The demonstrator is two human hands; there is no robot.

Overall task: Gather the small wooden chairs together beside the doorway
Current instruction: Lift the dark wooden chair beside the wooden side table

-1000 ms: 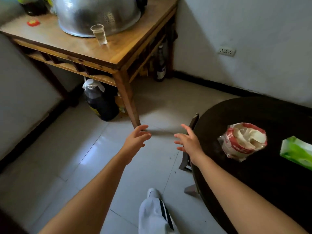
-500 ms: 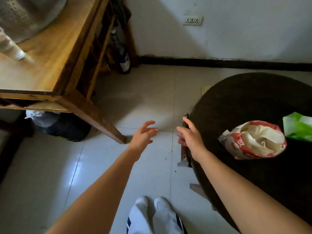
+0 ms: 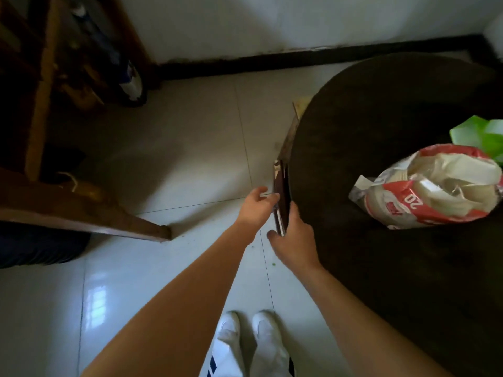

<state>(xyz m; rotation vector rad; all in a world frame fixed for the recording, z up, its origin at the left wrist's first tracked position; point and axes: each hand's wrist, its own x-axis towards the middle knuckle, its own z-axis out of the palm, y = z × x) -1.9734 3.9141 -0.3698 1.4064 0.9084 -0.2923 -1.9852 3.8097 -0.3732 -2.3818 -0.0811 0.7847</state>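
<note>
A small dark wooden chair (image 3: pixel 280 186) is tucked under the round dark table (image 3: pixel 381 148); only the top rail of its backrest shows at the table's left edge. My left hand (image 3: pixel 255 210) touches the rail's left side with fingers curled onto it. My right hand (image 3: pixel 292 238) wraps the near end of the rail, thumb on the left, fingers hidden behind it. The chair's seat and legs are hidden under the table.
A square wooden table's leg (image 3: pixel 114 221) slants across the floor at left, with bottles (image 3: pixel 130 80) stored beneath. A red-and-white bag (image 3: pixel 432 191) and a green packet (image 3: pixel 481 134) lie on the round table. A wall with a black skirting (image 3: pixel 299 61) runs behind. My white shoes (image 3: pixel 250 330) stand on pale tiles.
I have leaned forward and looked further down. Both hands moved from hovering apart onto the chair's back rail and closed on it.
</note>
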